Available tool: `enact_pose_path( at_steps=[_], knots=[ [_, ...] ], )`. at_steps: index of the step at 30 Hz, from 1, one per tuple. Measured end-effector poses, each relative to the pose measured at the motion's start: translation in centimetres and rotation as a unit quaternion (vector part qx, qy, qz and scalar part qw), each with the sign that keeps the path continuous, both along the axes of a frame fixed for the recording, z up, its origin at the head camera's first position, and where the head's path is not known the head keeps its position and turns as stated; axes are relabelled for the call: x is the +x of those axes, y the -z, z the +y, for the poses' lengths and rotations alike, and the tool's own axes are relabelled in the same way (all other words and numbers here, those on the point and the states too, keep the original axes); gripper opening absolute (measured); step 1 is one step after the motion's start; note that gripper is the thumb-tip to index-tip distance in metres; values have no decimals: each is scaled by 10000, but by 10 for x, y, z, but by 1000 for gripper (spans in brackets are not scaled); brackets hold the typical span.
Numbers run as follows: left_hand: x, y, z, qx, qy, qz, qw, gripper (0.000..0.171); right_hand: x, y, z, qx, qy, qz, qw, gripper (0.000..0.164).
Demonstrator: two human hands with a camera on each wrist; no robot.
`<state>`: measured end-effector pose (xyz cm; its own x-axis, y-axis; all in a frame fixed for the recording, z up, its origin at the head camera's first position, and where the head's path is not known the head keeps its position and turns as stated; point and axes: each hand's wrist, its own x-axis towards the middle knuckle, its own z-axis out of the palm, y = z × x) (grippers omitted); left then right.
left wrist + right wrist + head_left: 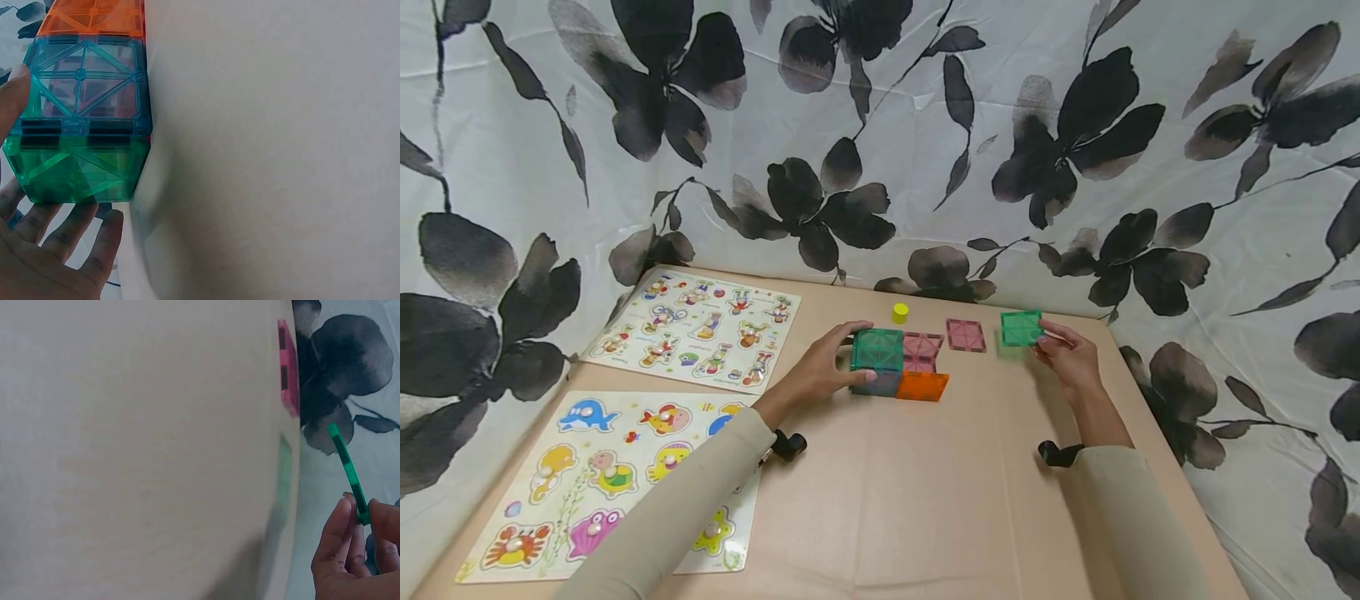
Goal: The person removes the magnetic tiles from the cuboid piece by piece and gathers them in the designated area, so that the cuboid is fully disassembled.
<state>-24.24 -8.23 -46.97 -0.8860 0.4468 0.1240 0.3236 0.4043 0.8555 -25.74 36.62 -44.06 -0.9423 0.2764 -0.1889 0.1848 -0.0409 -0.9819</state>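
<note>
My left hand point(817, 364) holds the left side of a box-like build of magnetic tiles. Its thumb lies at the front and the fingers reach behind. A green tile point(878, 349) tops the build, with a blue tile point(84, 78) on the front. An orange tile point(922, 386) and a pink tile point(921, 346) form the right part. Farther right, my right hand point(1071, 358) pinches a loose green tile point(1021, 328) by its edge, raised above the table. The right wrist view shows this tile edge-on between thumb and fingers. A separate pink tile point(966, 335) lies flat between build and right hand.
A small yellow cylinder point(900, 313) stands behind the build. Two picture puzzle boards, one with sea animals point(647, 517) and one with small figures point(685, 329), lie on the left. Floral cloth point(940, 167) hangs behind the table's far edge.
</note>
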Motion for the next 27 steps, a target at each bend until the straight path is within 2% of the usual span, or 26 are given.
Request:
enact_pose_path(
  at_steps=[7, 11, 14, 17, 21, 27],
  knots=[
    [1, 3, 0, 31, 7, -11, 10000, 85, -3, 1, 2, 147, -64, -607, 9980, 54],
    [-1, 6, -1, 30, 9, 40, 10000, 85, -6, 8, 4, 250, -126, -680, 9973, 53],
    [-2, 7, -1, 32, 9, 86, 10000, 85, -11, 20, 8, 705, -122, -665, 9952, 50],
    [-2, 7, -1, 38, -2, 83, 10000, 85, -9, 24, 7, 1771, -169, -674, 9817, 46],
    [-2, 7, -1, 7, -5, 69, 10000, 85, 0, 15, 0, 3103, -285, -516, 9488, 42],
    [-2, 3, -1, -10, -11, -17, 10000, 84, 19, -5, -25, 3818, -805, 484, 9194, 37]
  ],
)
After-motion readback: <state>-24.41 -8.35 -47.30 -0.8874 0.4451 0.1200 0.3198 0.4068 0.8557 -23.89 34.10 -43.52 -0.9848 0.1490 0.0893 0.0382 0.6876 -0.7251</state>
